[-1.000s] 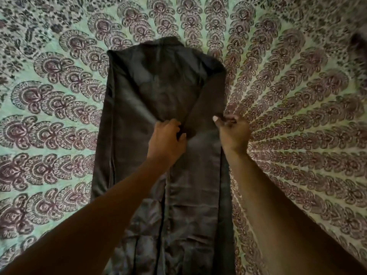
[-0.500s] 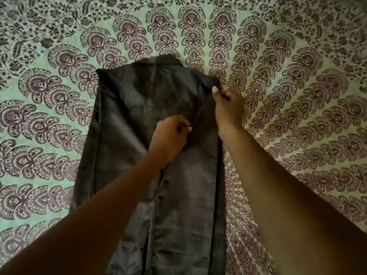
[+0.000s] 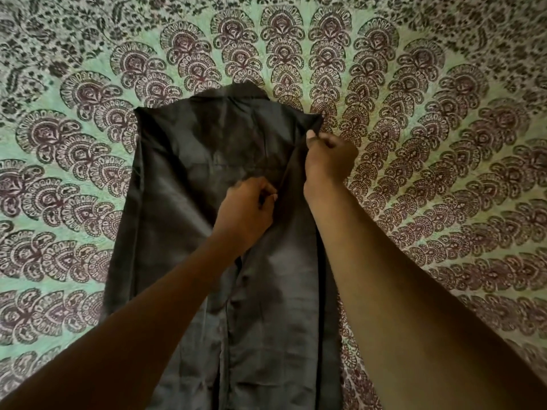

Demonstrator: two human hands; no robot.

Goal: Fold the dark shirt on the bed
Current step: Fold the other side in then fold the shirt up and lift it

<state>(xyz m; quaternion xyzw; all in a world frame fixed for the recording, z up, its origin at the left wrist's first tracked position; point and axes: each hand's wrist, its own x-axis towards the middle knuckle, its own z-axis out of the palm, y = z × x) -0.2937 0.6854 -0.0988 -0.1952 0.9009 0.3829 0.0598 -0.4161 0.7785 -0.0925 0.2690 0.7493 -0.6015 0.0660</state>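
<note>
The dark shirt (image 3: 183,202) lies flat and lengthwise on the bed, collar at the far end, with both long sides turned in toward the middle. My left hand (image 3: 247,213) pinches the inner edge of the right-side fold near the shirt's middle. My right hand (image 3: 327,161) pinches the same fold higher up, close to the right shoulder corner. The folded sleeve strip runs taut between the two hands. The shirt's lower end runs out of the frame between my forearms.
The bedspread (image 3: 444,143), pale green with dark maroon fan-shaped motifs, covers the whole bed around the shirt. Nothing else lies on it within view.
Both hands have moved up the shirt toward the collar, the right one from mid-length to the shoulder corner, carrying the folded strip with them. The view has shifted forward.
</note>
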